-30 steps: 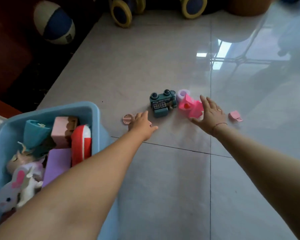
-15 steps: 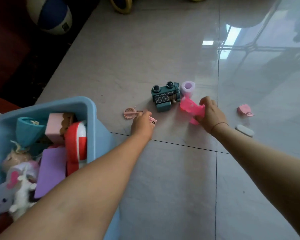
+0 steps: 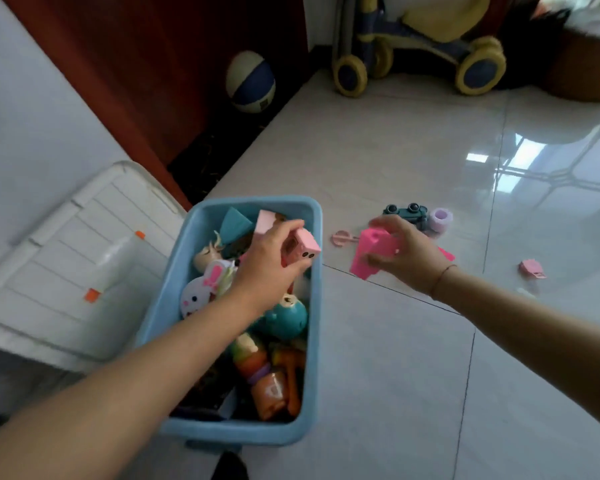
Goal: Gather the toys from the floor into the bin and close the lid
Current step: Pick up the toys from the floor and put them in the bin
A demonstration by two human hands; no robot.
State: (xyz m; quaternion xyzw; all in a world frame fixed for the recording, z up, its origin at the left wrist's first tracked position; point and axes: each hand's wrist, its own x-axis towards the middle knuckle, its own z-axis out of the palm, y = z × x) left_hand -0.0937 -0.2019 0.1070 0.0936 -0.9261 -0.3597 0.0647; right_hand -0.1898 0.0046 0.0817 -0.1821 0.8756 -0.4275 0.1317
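The blue bin (image 3: 314, 306) stands on the floor, packed with several toys. My left hand (image 3: 267, 268) hovers over the bin's far right part, shut on a small pink block (image 3: 303, 251). My right hand (image 3: 406, 254) is lifted just right of the bin, shut on a bright pink toy piece (image 3: 374, 252). Behind that hand, on the tiles, lie a dark green toy car (image 3: 404, 213), a lilac cup (image 3: 442, 220) and a flat pink ring piece (image 3: 342, 238). A small pink toy (image 3: 532, 269) rests further right. The white lid (image 3: 70, 268) lies left of the bin.
A blue-and-cream ball (image 3: 250, 83) sits by the dark red cabinet (image 3: 160, 74) at the back. A yellow-wheeled ride-on toy (image 3: 420, 60) and a brown basket (image 3: 586, 67) stand along the far edge. Glossy tile floor (image 3: 395, 358) stretches to the right.
Both hands lifted off the floor and swung left toward the bin, the left carrying the small pink block, the right carrying the bright pink piece. The view turned left, revealing the lid.
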